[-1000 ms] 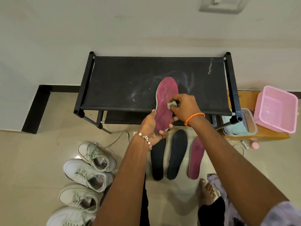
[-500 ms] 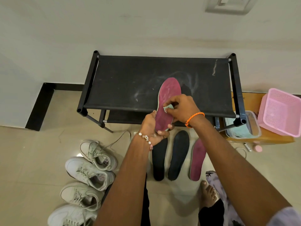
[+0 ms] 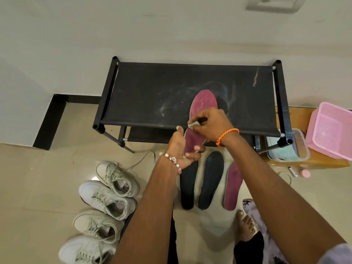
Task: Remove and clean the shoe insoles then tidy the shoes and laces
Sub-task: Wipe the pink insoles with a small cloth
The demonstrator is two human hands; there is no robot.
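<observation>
Since half a second ago, right hand has slid its cloth down the maroon insole toward the left edge; insole otherwise unmoved.

Black fabric shoe rack stands against the wall, top panel smudged; the insole's toe overlaps its front edge from above. Open floor left of the rack.

Four white sneakers lie in a column at lower left, one lace trailing toward the rack leg. Pink basket and clear lidded container crowd the rack's right end.

Three insoles lie side by side on the floor below the hands: two black insoles, second maroon insole rightmost, narrow gaps between.

Left hand grips the held insole's heel, fingers curled round it. Right hand pinches a small teal cloth against the insole's left edge.
</observation>
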